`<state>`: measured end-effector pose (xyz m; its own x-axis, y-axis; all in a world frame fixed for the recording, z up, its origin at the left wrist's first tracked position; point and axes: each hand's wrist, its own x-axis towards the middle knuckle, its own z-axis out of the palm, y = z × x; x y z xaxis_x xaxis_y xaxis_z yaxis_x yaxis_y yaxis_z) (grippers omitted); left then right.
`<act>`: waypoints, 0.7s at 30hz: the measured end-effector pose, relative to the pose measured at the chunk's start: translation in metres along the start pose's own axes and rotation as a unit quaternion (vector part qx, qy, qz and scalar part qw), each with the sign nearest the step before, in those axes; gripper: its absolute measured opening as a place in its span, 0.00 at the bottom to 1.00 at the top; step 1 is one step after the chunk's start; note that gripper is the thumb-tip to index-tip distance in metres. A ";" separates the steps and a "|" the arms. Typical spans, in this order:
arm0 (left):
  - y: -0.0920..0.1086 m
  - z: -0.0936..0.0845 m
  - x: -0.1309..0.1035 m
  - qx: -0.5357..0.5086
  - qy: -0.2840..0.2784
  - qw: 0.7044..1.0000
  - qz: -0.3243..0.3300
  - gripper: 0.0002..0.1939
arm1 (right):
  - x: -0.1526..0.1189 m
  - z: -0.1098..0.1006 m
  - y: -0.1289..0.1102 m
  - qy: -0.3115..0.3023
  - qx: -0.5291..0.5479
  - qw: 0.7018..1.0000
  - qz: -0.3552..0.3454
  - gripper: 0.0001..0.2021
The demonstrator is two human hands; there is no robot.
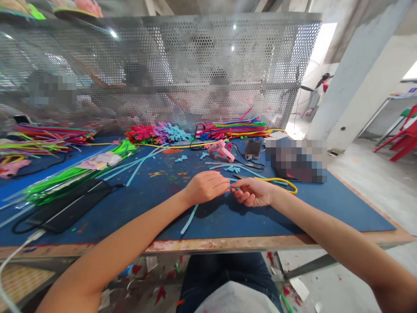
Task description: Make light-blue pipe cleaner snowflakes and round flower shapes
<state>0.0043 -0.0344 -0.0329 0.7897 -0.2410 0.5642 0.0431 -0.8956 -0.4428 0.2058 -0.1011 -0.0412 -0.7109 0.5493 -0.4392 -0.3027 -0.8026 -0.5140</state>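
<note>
Stem (236, 189): between hands, apparently mid-work
Right hand (254, 191): pinching it
Left hand (208, 186): fingers curled, grip hidden, can't tell
Done: twisted blue pieces (232, 169)
Unworked: straight blue strips (133, 174), several

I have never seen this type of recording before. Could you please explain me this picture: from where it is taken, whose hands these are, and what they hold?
There is no machine here. A person wears a camera on the head, looking forward and down, so you see their own left hand and right hand. The right fingers pinch a small blue piece; what the left fingers grip is hidden. A light blue strip comes out from under the left hand.

On the blue table lie a pink glue gun, scissors with a yellow handle, a bundle of colourful strips and, at left, green strips in clear plastic. Behind stands a metal screen full of holes.
</note>
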 end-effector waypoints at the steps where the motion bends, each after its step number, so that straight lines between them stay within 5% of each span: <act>1: -0.001 0.000 -0.001 -0.028 0.001 1.000 -0.012 0.08 | 0.000 0.000 0.000 -0.009 -0.003 1.000 -0.006 0.08; 8: -0.006 0.003 -0.004 -0.248 -0.016 0.964 -0.090 0.11 | -0.004 0.004 0.002 -0.032 -0.060 0.997 -0.025 0.07; 15: 0.003 0.001 -0.001 -0.324 0.044 0.928 -0.178 0.07 | -0.005 0.009 0.007 -0.007 -0.149 0.983 -0.109 0.06; 21: 0.011 0.000 0.009 -0.338 0.041 0.875 -0.344 0.06 | -0.003 0.014 0.011 0.106 -0.323 0.902 -0.265 0.10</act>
<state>0.0117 -0.0458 -0.0329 0.6723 0.4402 0.5952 0.0971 -0.8494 0.5187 0.1958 -0.1143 -0.0356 -0.4172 0.9031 -0.1016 -0.0819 -0.1487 -0.9855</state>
